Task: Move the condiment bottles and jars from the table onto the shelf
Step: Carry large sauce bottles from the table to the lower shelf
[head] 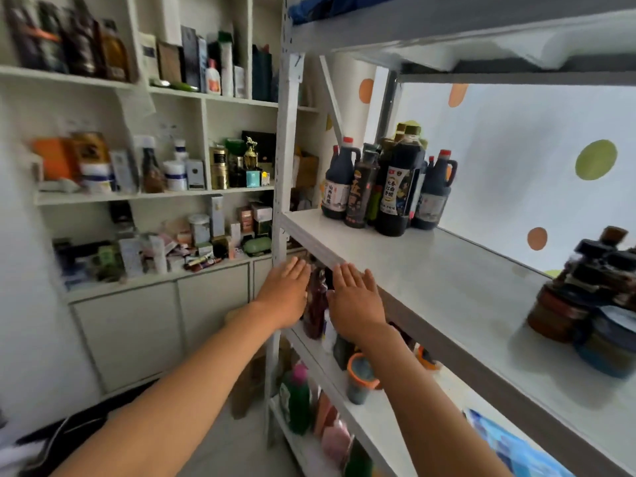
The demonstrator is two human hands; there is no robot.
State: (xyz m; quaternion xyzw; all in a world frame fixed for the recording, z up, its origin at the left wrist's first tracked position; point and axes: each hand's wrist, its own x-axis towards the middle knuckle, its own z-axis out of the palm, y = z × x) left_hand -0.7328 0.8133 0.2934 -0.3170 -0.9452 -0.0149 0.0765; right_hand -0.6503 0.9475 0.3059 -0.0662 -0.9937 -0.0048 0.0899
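My left hand (pixel 285 297) and my right hand (pixel 356 304) reach forward side by side, fingers straight, backs up, just below the front edge of the white metal shelf board (pixel 430 287). Neither hand holds anything. A dark reddish bottle (pixel 316 304) shows in the gap between them on the lower level; I cannot tell whether either hand touches it. Several dark sauce bottles (pixel 395 187) stand grouped at the far left end of the board. Stacked dark-lidded jars (pixel 592 294) sit at its right end.
The lower board holds an orange-rimmed jar (pixel 359 376). A green bottle with a pink cap (pixel 297 397) stands below it. The upper board (pixel 447 32) hangs close overhead. A white wall cabinet (pixel 155 201) crowded with boxes and bottles fills the left side.
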